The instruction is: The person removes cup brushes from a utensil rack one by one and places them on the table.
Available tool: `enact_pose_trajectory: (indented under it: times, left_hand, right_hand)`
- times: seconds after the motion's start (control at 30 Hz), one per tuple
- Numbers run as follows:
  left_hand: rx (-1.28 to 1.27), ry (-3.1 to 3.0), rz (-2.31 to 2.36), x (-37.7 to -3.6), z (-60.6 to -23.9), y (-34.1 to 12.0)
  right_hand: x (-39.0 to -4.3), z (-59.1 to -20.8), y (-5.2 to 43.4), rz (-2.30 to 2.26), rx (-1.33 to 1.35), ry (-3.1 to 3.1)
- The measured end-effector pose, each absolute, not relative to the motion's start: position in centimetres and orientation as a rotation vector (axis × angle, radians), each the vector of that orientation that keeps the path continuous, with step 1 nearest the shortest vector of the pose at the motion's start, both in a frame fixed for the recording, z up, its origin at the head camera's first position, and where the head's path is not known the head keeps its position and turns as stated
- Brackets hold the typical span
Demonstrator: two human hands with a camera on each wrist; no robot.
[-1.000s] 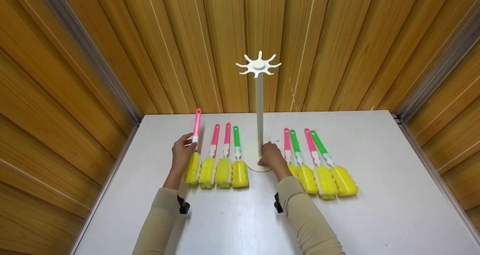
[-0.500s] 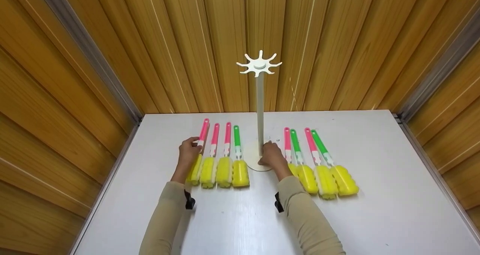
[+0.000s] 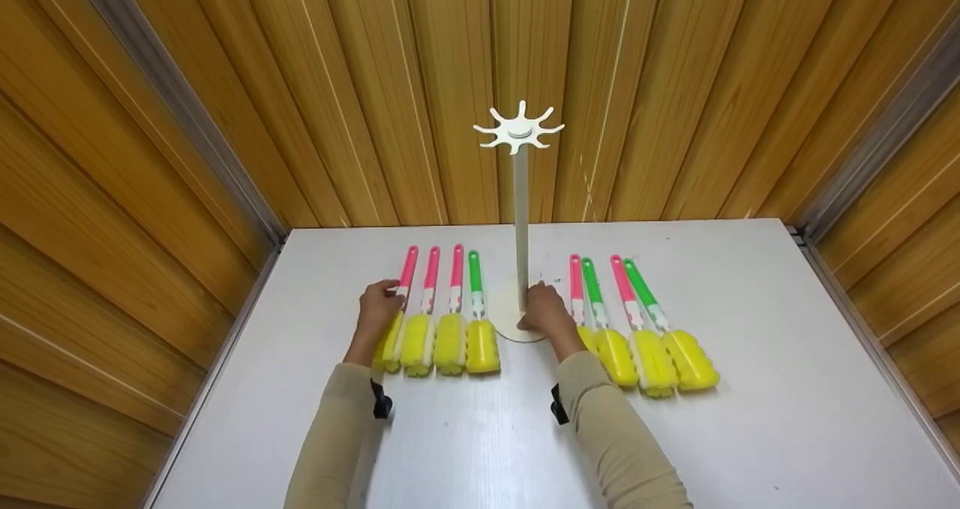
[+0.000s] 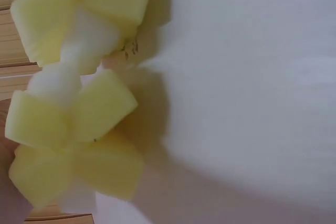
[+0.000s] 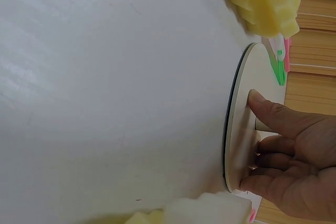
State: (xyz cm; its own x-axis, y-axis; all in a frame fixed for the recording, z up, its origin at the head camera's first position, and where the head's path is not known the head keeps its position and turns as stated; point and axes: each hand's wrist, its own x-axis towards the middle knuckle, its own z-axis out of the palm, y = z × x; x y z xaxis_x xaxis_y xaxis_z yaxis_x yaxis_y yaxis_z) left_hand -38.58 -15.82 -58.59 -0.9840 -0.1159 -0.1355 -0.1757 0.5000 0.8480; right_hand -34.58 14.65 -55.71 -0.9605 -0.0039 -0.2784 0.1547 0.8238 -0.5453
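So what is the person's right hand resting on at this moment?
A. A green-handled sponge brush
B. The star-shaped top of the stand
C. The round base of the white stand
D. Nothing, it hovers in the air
C: the right hand presses its fingers on the stand's round base, at the foot of the white pole, beside the sponge brushes rather than on them.

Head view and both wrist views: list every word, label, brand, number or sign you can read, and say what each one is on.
No text can be read in any view.
White labels on the brush handles: small marks, too small and blurred to read.
White stand: no marking visible on pole, top or base.
Yellow sponge heads in the left wrist view: tiny dark specks, not lettering.
White table: no print.
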Motion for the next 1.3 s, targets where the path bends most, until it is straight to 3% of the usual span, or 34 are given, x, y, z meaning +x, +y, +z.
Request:
enact_pose_trajectory:
  times: [0.83, 1.3]
  left_hand:
    - [-0.040, 2.761, 1.287, -39.0, -58.7, -15.7]
    - [-0.011, 2.957, 0.819, -38.3, -57.9, -14.7]
  right_hand:
    - [-34.6, -56.1, 14.9, -0.813, 0.080, 2.761]
    - [-34.6, -56.5, 15.2, -0.857, 0.100, 2.695]
